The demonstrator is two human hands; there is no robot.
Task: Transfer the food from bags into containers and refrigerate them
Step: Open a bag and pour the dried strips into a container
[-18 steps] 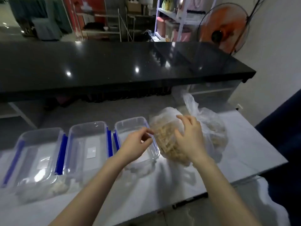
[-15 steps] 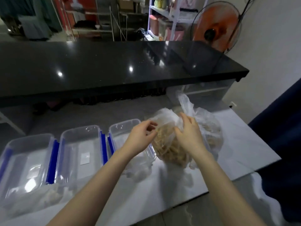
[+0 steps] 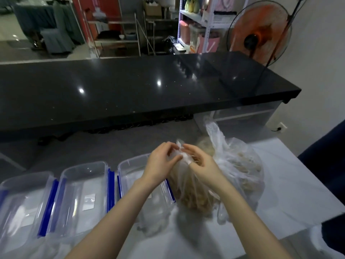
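**Bag top pinched between both hands**

Clear thin plastic bag of pale beige food pieces [image 3: 188, 195] sits on the white table [image 3: 291, 186], touching the rightmost of 3 clear rectangular plastic containers with blue clips [image 3: 130, 169]. Left hand [image 3: 160, 163] and right hand [image 3: 201, 165] meet above it, fingertips pinching the bag's bunched top. A second clear bag of similar food [image 3: 240, 165] rests just beside, to the right.
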